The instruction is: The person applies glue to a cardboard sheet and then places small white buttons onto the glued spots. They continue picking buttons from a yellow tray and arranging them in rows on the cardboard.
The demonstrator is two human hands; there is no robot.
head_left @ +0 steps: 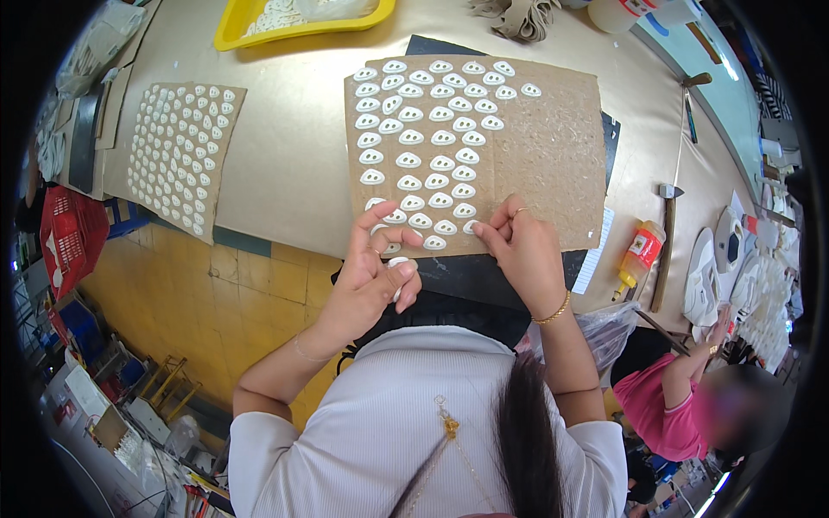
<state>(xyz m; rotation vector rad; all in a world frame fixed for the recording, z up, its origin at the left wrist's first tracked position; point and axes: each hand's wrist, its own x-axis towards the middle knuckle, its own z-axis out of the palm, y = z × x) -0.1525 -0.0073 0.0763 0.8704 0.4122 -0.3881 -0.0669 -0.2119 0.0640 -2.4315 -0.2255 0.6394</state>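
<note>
A brown cardboard sheet (553, 147) lies before me, with rows of small white rounded-triangle pieces (443, 137), each with two dark holes, across its left and middle parts. Over the sheet's near edge, my left hand (371, 274) holds a few of these white pieces (399, 262) between thumb and curled fingers, its index finger raised. My right hand (522, 246) is at the near edge too, thumb and index finger pinched at a white piece (470, 227) that touches the cardboard. How far the right fingers still grip that piece is partly hidden.
A second cardboard sheet (220, 112) full of white pieces lies to the left. A yellow tray (302, 39) stands at the back. On the right are a hammer (669, 233), a bottle with a yellow tip (641, 250) and white shoes (699, 285). A person in pink (661, 414) sits nearby.
</note>
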